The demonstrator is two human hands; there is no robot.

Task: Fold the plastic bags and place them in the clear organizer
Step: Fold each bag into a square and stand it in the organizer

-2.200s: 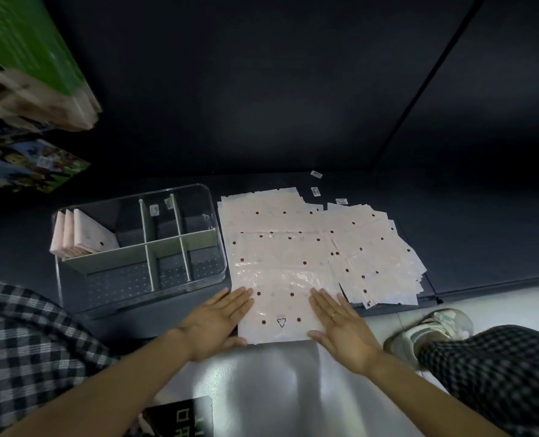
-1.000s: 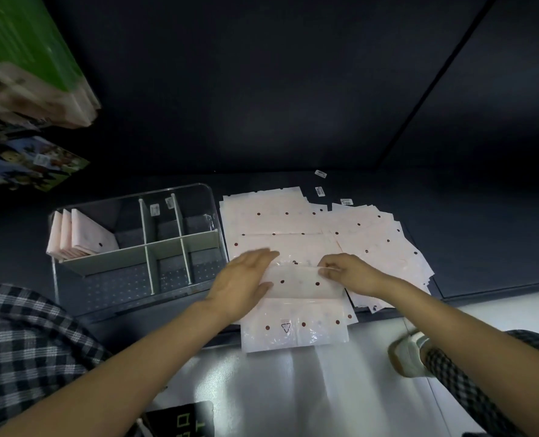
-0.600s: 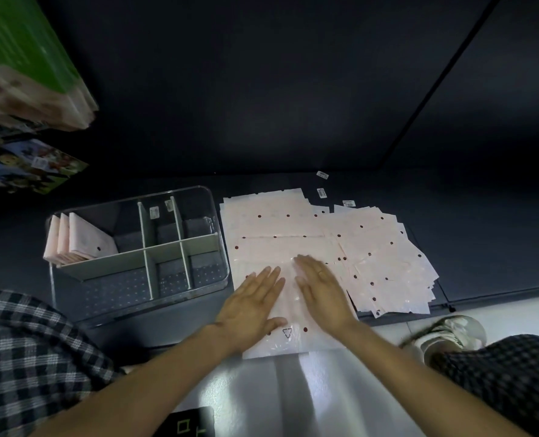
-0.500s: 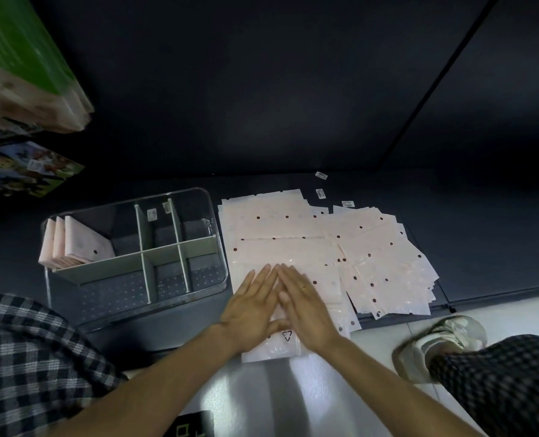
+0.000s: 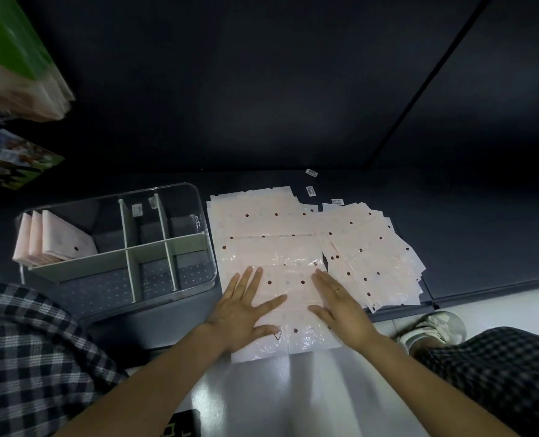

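Nearest, both hands lie flat on the folded bag [image 5: 288,298] at the front edge of the dark worktop [image 5: 469,247]. The left hand [image 5: 241,313] presses its left part, the right hand [image 5: 340,305] its right part, and a strip of dotted pink plastic shows between them. All the fingers [image 5: 249,283] are spread open and straight, palms down; neither hand has hold of anything. The bag's near end, with a small triangle mark, hangs just over the worktop edge toward the person. Its long axis now runs left to right between the two palms, so I judge the next fold would bring one side across to the other, and either hand is equally placed to lift an edge.

Under and beyond it lies the stack of unfolded bags [image 5: 261,225], and a looser fanned heap [image 5: 372,257] sits just to the right, touching it. To the left, just beside the stack, stands the clear organizer [image 5: 198,200]; its far-left compartment holds folded bags [image 5: 57,241] standing on edge, the other compartments look bare. The left hand is nearer the organizer, and nothing stands between. A few small labels [image 5: 310,190] lie farther back.
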